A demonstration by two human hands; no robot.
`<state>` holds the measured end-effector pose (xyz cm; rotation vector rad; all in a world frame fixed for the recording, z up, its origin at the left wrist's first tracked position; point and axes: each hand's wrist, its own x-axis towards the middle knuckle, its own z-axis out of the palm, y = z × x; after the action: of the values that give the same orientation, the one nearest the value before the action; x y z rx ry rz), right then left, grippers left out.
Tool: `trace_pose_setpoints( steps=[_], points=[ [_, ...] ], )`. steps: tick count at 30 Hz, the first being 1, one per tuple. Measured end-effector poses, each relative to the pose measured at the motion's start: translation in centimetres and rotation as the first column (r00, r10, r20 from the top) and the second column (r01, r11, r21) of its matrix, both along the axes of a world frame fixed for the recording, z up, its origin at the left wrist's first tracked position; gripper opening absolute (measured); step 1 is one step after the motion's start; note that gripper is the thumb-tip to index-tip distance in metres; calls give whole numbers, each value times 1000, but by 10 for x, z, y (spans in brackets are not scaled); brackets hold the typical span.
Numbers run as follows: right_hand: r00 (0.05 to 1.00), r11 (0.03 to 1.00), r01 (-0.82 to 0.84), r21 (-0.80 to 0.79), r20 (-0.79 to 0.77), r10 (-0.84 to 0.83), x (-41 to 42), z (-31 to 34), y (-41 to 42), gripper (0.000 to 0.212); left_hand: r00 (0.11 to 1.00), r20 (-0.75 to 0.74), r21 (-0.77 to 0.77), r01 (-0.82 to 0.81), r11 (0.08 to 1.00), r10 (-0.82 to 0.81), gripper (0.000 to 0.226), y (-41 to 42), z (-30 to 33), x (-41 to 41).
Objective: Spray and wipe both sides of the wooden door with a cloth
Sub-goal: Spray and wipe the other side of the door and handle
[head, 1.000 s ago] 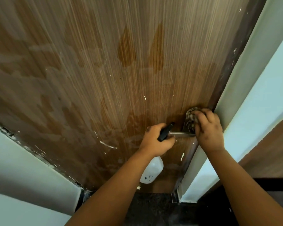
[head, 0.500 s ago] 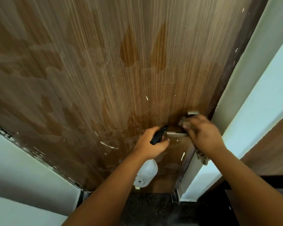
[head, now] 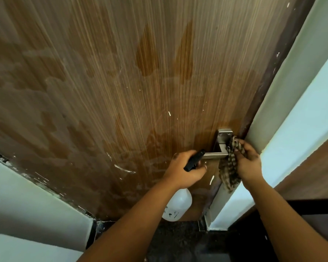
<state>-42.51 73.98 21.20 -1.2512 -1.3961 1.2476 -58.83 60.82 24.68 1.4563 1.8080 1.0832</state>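
Observation:
The wooden door (head: 140,91) fills most of the view, streaked with wet patches and white flecks. Its metal lever handle (head: 219,151) sits near the right edge. My left hand (head: 184,172) grips the black trigger head of a white spray bottle (head: 177,206), which hangs below my wrist, close to the lever's free end. My right hand (head: 249,161) holds a checked brown cloth (head: 229,167) bunched against the handle's right side; part of the cloth dangles down.
A pale green door frame (head: 284,103) and wall run along the right of the door. A pale wall (head: 27,205) lies at lower left. Dark speckled floor (head: 178,241) shows below the door's bottom edge.
My right hand has moved off the handle plate, down and to the right, so the plate is uncovered and the cloth hangs lower. My left hand with the bottle has barely moved.

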Motion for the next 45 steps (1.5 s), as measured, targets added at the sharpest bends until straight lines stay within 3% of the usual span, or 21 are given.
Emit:
trace_pose_setpoints(
  steps=[4, 10, 12, 14, 16, 19, 24, 30, 34, 39, 43, 45],
  points=[
    [992, 989, 129, -73, 8, -129, -13, -30, -26, 38, 999, 27, 10, -27, 1000, 27, 13, -2, -3, -1],
    [948, 949, 71, -308, -274, -160, -54, -25, -33, 32, 998, 40, 10, -42, 999, 42, 11, -9, 0, -8],
    [850, 868, 63, -493, -429, -306, -64, -19, -34, 21, 999, 32, 21, -36, 999, 35, 12, -10, 2, -10],
    [679, 749, -60, -660, -577, -454, -74, -17, -35, 25, 999, 43, 25, -27, 999, 26, 13, -11, 3, -12],
    [580, 679, -187, -710, -637, -507, -78, -15, -39, 27, 998, 60, 40, -32, 999, 29, 13, -14, 4, -14],
    [507, 613, -333, -716, -685, -524, -80, -17, -40, 36, 999, 36, 58, -38, 998, 36, 8, -16, 4, -20],
    [479, 579, -390, -716, -695, -537, -71, -4, -41, 32, 998, 19, 35, -67, 997, 66, 18, -19, 2, -26],
    [501, 560, -473, -680, -731, -464, -70, -3, -53, 37, 997, 17, 44, -82, 996, 81, 18, -13, 6, -19],
    [621, 638, -437, -634, -726, -296, -62, -23, -48, 46, 994, 36, 7, -108, 994, 108, 16, -12, 6, -19],
    [652, 716, -380, -586, -719, -242, -58, -19, -48, 36, 993, 16, -13, -113, 993, 114, 14, -17, 4, -20],
    [819, 615, -94, -783, -412, -399, -41, -29, -45, 29, 991, 17, 5, -132, 991, 132, 12, -22, 7, -22],
    [808, 703, 113, -702, -347, -477, -26, -31, -46, 30, 992, 14, 18, -125, 992, 125, 9, -23, 7, -22]
  ],
)
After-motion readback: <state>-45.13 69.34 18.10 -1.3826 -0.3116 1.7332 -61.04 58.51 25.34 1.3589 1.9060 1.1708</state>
